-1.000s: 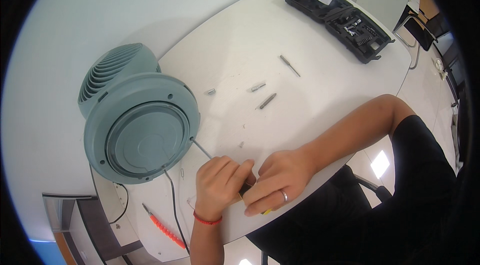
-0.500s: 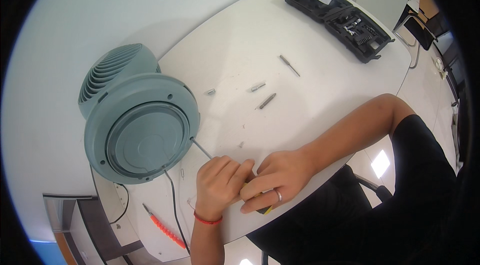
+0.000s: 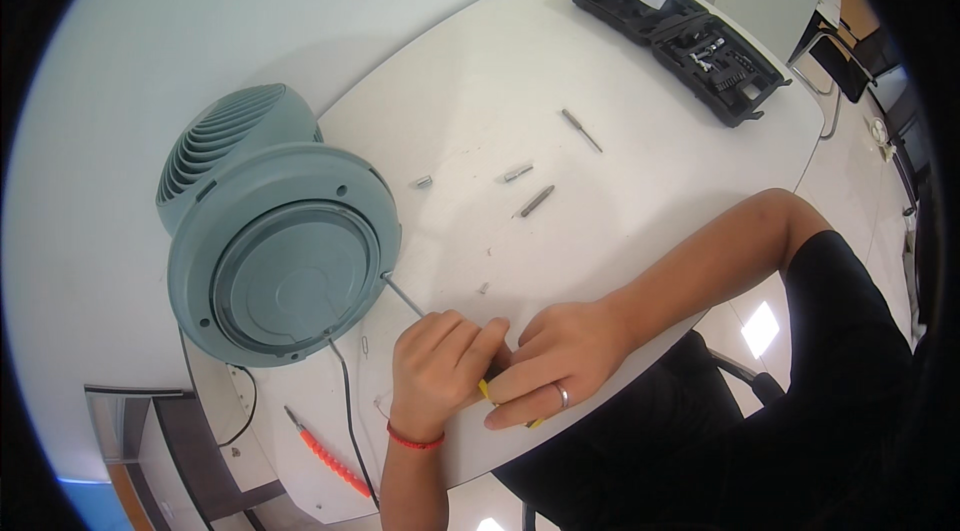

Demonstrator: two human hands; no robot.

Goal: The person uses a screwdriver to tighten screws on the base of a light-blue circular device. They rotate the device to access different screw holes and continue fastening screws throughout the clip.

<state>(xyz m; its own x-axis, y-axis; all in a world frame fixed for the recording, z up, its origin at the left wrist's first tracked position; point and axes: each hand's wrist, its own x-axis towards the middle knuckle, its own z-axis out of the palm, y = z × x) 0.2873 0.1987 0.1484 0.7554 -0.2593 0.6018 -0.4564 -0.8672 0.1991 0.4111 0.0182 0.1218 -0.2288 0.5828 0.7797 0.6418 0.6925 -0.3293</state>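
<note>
A grey-green fan lies tipped on the table, its round base facing me and its slatted head behind. The metal shaft of a screwdriver reaches into a hole at the base's right edge. My left hand, with a red cord at the wrist, is closed around the tool near the shaft. Behind it, my right hand, wearing a ring, is closed on the rear of the handle, where only bits of yellow and black show. Most of the handle is hidden by my fingers.
Several metal bits and sockets, one a dark bit, lie on the white table. An open black tool case sits at the far right. A red flexible shaft and the fan's power cord lie near left.
My right hand has turned slightly on the handle, so less of its black and yellow end shows. The shaft stays at the same hole; the fan has barely shifted.
</note>
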